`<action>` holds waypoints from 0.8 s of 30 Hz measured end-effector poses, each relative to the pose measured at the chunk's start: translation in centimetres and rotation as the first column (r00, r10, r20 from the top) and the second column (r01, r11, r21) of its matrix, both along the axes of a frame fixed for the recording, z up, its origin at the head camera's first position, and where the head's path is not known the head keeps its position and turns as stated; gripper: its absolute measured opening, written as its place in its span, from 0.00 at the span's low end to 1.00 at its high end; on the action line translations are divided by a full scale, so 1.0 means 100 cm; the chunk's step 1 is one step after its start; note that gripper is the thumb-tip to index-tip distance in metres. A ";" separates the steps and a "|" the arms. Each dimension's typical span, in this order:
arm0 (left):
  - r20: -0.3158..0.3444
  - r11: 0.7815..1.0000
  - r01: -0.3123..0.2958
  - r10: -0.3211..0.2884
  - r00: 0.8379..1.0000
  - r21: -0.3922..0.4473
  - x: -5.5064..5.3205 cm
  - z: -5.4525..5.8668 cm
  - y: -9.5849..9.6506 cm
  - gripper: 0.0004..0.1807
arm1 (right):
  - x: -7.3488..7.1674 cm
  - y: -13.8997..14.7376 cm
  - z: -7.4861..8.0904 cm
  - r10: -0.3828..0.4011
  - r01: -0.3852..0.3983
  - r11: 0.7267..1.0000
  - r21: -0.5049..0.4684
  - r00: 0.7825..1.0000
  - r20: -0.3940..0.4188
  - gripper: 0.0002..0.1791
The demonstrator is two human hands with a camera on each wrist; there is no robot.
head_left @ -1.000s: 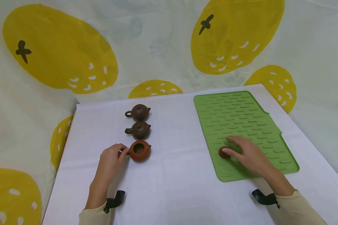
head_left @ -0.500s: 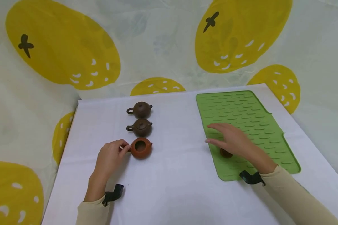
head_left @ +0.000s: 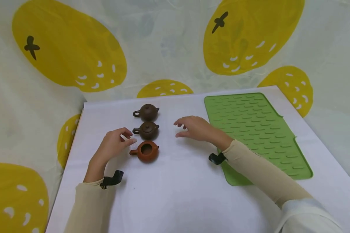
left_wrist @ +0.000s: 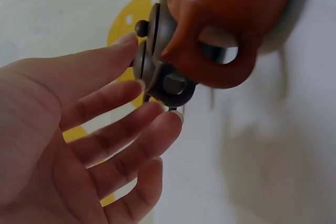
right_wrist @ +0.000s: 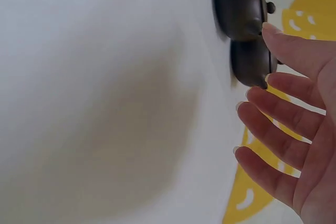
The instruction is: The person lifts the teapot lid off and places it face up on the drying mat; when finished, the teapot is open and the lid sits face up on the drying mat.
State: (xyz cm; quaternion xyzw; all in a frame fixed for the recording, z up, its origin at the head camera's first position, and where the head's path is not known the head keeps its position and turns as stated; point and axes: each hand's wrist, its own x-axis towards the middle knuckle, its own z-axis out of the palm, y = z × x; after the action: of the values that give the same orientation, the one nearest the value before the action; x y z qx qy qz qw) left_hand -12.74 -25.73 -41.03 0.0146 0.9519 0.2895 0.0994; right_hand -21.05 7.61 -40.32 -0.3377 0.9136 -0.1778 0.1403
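Three teapots stand in a column on the white cloth. The nearest, a reddish-brown teapot (head_left: pixel 148 157), has no lid on, and its round opening shows. Behind it are a dark brown teapot (head_left: pixel 150 132) and a farther dark brown teapot (head_left: pixel 148 112), both lidded, handles to the left. My left hand (head_left: pixel 113 144) hovers just left of the middle teapot's handle, fingers apart and holding nothing. In the left wrist view the red teapot's handle (left_wrist: pixel 226 72) is free of the fingers. My right hand (head_left: pixel 193 127) is in the air right of the teapots, fingers spread and bare.
A green ridged mat (head_left: pixel 250 129) lies on the right of the table, partly under my right forearm. The red lid seen earlier on it is hidden behind the sleeve (head_left: pixel 262 168). A cloth with yellow fruit shapes (head_left: pixel 169 48) hangs behind the table.
My left hand has let go of the red teapot's handle and moved up toward the middle teapot. My right hand has left the lid on the mat and moved left toward the teapots.
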 end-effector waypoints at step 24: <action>-0.040 0.998 -0.062 0.064 0.997 0.032 -0.036 -0.010 0.009 0.17 | -0.018 -0.097 0.000 0.130 -0.126 0.991 0.046 0.985 -0.114 0.25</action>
State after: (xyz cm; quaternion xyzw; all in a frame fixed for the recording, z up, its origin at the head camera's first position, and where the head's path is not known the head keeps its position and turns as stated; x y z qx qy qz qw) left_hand -16.37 -24.87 -42.00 -0.0080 0.9491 0.3068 0.0705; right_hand -22.90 -2.09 -40.29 -0.4028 0.8999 -0.1305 0.1044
